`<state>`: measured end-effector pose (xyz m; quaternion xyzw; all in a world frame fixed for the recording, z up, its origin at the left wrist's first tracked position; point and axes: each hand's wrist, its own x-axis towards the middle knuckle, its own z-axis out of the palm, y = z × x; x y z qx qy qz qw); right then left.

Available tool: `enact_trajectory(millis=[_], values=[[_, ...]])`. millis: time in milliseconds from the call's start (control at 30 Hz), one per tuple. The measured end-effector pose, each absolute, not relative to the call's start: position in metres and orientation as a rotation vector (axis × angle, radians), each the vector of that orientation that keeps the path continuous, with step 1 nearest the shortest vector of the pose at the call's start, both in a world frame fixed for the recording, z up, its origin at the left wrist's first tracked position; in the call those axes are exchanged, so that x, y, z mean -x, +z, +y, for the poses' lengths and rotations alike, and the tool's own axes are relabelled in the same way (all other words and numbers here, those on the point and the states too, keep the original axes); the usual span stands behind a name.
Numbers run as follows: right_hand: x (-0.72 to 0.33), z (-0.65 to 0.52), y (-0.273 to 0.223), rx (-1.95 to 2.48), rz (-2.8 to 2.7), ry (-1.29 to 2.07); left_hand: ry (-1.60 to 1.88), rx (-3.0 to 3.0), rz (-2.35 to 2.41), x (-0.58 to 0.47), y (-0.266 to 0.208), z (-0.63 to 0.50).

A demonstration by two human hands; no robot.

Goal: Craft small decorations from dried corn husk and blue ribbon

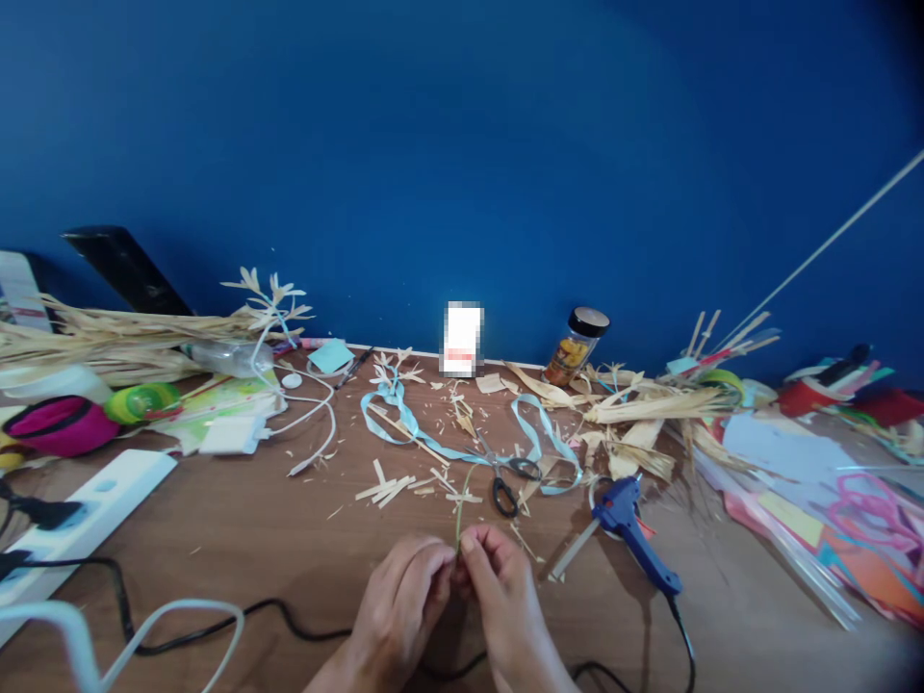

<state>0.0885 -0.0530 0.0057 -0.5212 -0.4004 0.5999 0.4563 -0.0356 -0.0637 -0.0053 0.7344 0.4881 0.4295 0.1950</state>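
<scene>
Close together over the near middle of the table, my left hand [404, 597] and my right hand [505, 592] both have their fingers pinched on a thin greenish strip [460, 505]. It rises from between the fingertips and curves away toward the scissors; its lower end is hidden by my fingers. Just beyond lie the black-handled scissors [505, 486], touching a light blue ribbon [440, 448]. Short pale strips [390, 486] are scattered left of the scissors. A blue glue gun [635, 534] rests to the right of my right hand.
A white power strip [101, 500] and black cable [289, 616] lie at left. Dried husks [650, 409] spread at right beside a tilted black-lidded jar [576, 346]. A charger [235, 435], plastic bottle [231, 356] and more husks [130, 337] crowd the left. A blue wall [462, 173] stands behind.
</scene>
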Motion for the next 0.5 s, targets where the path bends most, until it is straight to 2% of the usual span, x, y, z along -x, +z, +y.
enact_trajectory(millis=[200, 333, 500], values=[[-0.093, -0.053, 0.009, 1.351, -1.259, 1.260, 1.179, -1.670, 1.452, 0.029, 0.004, -0.061], [-0.098, -0.055, 0.010, 1.405, -1.420, 1.142, 0.998, -1.425, 1.445, 0.028, 0.017, -0.056], [-0.098, -0.055, 0.008, 1.416, -1.397, 1.142, 0.928, -1.568, 1.352, 0.031, 0.023, -0.055]])
